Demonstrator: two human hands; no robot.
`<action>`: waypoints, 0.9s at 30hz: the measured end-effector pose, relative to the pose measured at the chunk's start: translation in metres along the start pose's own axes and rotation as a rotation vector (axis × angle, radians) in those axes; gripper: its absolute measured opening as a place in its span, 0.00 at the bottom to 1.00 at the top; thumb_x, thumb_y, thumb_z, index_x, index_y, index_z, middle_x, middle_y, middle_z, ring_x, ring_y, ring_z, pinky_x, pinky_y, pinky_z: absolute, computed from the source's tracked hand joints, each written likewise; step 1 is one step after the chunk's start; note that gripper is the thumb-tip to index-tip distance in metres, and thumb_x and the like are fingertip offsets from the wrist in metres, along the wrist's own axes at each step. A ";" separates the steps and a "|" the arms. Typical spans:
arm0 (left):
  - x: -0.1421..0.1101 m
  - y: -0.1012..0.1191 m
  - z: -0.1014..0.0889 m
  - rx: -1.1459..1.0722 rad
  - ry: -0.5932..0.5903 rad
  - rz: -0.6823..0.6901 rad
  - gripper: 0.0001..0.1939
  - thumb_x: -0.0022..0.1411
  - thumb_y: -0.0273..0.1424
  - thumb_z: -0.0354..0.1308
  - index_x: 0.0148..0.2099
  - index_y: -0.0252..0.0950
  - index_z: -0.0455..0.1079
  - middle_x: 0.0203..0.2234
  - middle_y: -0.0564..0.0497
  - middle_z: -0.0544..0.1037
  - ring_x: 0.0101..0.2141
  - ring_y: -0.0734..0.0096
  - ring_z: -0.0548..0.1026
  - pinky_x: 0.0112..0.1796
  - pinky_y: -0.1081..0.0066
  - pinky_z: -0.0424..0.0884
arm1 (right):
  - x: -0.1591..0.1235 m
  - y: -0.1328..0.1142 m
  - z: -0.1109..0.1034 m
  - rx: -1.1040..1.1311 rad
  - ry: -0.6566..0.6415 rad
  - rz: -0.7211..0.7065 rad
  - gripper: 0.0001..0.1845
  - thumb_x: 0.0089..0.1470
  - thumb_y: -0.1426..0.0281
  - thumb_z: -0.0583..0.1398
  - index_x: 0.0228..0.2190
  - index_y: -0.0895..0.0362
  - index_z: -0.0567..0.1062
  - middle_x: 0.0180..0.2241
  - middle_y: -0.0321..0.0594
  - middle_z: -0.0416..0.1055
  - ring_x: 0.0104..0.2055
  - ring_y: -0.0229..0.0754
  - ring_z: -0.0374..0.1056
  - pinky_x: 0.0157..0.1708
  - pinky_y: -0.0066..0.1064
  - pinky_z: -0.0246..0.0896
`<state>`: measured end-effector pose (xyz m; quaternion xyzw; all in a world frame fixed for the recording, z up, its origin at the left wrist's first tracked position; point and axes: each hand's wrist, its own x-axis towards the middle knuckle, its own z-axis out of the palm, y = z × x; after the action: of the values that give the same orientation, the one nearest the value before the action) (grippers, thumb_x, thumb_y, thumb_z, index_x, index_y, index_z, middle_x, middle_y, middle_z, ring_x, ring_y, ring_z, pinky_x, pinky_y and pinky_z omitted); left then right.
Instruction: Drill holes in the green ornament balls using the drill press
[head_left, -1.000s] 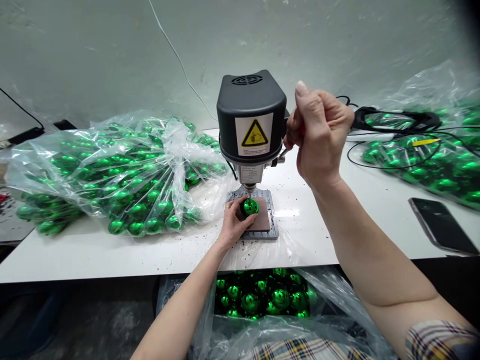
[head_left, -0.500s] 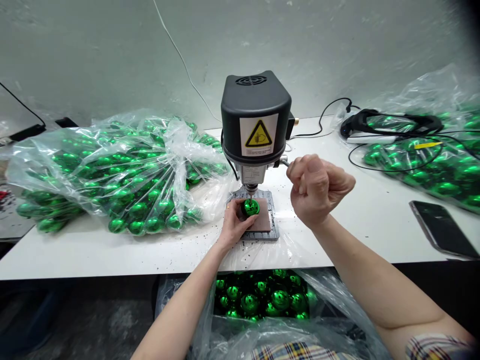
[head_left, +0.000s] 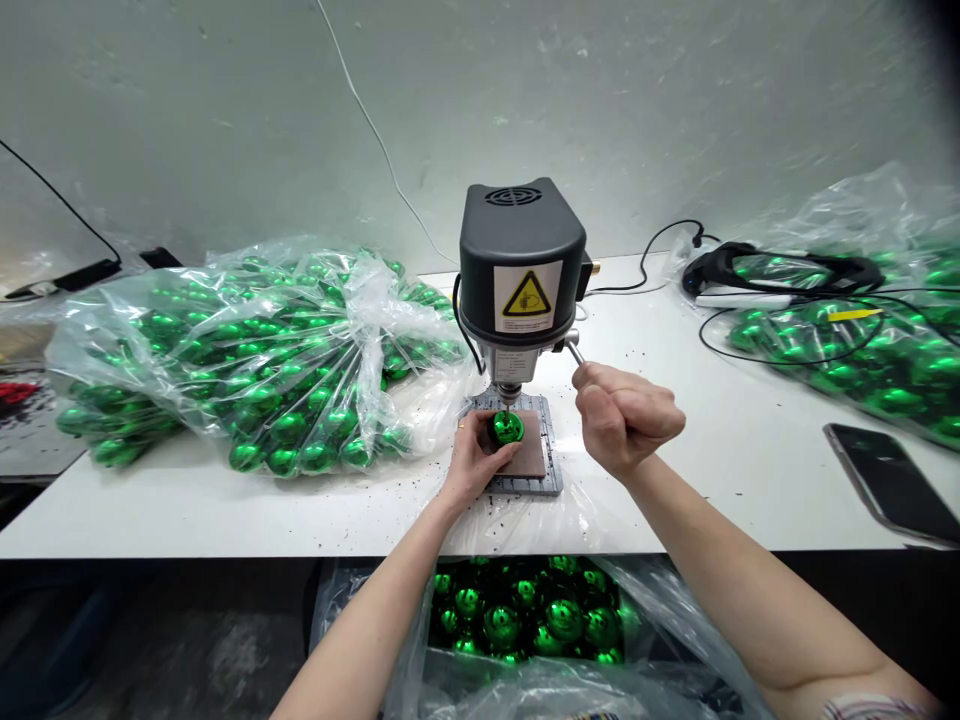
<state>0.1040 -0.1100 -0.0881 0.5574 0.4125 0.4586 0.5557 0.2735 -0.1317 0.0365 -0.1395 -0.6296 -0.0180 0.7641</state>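
Note:
My left hand [head_left: 476,455] grips a shiny green bauble [head_left: 508,428] from its left and near side, on a brown pad [head_left: 529,461] atop the grey base [head_left: 553,470] of a small drill press [head_left: 521,270]. The drill's bit [head_left: 507,408] comes down onto the bauble's top; how deep it reaches I cannot tell. My right hand [head_left: 626,415] is closed round the feed lever [head_left: 575,349] at the machine's right side; its far end is hidden in the fist.
A clear plastic bag [head_left: 360,310] full of green baubles lies left of the press. Another bagged pile [head_left: 892,370] is at right, with a black headset-like band [head_left: 784,268] and cables. A phone [head_left: 892,480] lies at front right. Below the table edge is an open bag of baubles [head_left: 525,615].
My right hand has come down and nearer, swinging the lever downward. My left hand stays on the bauble. The whole view has shifted slightly, so things sit lower in the picture.

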 end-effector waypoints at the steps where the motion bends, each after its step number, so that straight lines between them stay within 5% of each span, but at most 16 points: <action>1: 0.001 0.000 0.000 0.019 -0.004 0.017 0.28 0.45 0.33 0.76 0.48 0.40 0.70 0.44 0.46 0.74 0.51 0.55 0.72 0.52 0.57 0.68 | 0.006 -0.001 0.003 -0.013 0.059 0.044 0.26 0.53 0.79 0.59 0.15 0.56 0.49 0.12 0.29 0.45 0.14 0.30 0.45 0.17 0.32 0.40; 5: 0.001 0.006 0.000 0.139 -0.007 0.074 0.27 0.50 0.34 0.74 0.50 0.39 0.69 0.44 0.45 0.76 0.48 0.57 0.74 0.50 0.58 0.69 | 0.045 -0.004 0.020 -0.057 0.313 0.330 0.28 0.57 0.70 0.62 0.12 0.56 0.54 0.11 0.29 0.48 0.13 0.30 0.47 0.14 0.30 0.38; 10: -0.041 0.039 -0.009 0.536 0.119 0.152 0.23 0.51 0.34 0.72 0.46 0.37 0.69 0.41 0.46 0.76 0.43 0.59 0.74 0.45 0.61 0.69 | 0.083 -0.007 0.028 -0.010 0.330 0.623 0.26 0.54 0.67 0.65 0.12 0.56 0.60 0.12 0.28 0.53 0.13 0.28 0.46 0.12 0.29 0.38; 15: -0.078 0.067 -0.027 0.716 -0.340 0.214 0.29 0.45 0.47 0.75 0.44 0.38 0.71 0.38 0.49 0.78 0.40 0.60 0.74 0.40 0.65 0.70 | 0.083 -0.009 0.026 0.010 0.327 0.644 0.26 0.51 0.65 0.67 0.11 0.56 0.62 0.12 0.28 0.54 0.13 0.28 0.46 0.11 0.29 0.37; 17: -0.055 0.072 -0.041 0.824 -0.278 0.218 0.18 0.59 0.47 0.66 0.41 0.38 0.72 0.37 0.48 0.78 0.39 0.61 0.74 0.41 0.65 0.69 | 0.082 -0.009 0.025 -0.007 0.328 0.639 0.26 0.51 0.64 0.67 0.11 0.56 0.62 0.12 0.29 0.54 0.13 0.28 0.47 0.11 0.30 0.37; 19: -0.011 0.074 -0.060 1.014 -0.082 0.154 0.14 0.73 0.38 0.49 0.41 0.36 0.72 0.36 0.46 0.78 0.39 0.62 0.74 0.43 0.64 0.69 | 0.081 -0.008 0.025 -0.023 0.322 0.637 0.26 0.52 0.64 0.67 0.12 0.56 0.62 0.12 0.29 0.55 0.13 0.29 0.48 0.11 0.30 0.38; 22: 0.065 0.072 -0.086 1.436 0.156 -0.032 0.12 0.70 0.25 0.48 0.47 0.32 0.72 0.48 0.36 0.75 0.51 0.53 0.72 0.49 0.59 0.68 | 0.080 -0.007 0.024 -0.033 0.318 0.630 0.26 0.53 0.65 0.66 0.12 0.55 0.62 0.12 0.29 0.55 0.13 0.29 0.48 0.11 0.31 0.38; 27: 0.132 0.061 -0.105 1.477 0.206 -0.088 0.16 0.62 0.20 0.55 0.52 0.30 0.71 0.55 0.31 0.69 0.56 0.44 0.68 0.53 0.55 0.66 | 0.079 -0.008 0.023 -0.044 0.298 0.649 0.25 0.55 0.64 0.65 0.13 0.56 0.62 0.13 0.29 0.55 0.14 0.29 0.48 0.11 0.29 0.39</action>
<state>0.0308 0.0411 -0.0238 0.7229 0.6851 0.0892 0.0131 0.2659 -0.1217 0.1183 -0.3444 -0.4337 0.1917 0.8103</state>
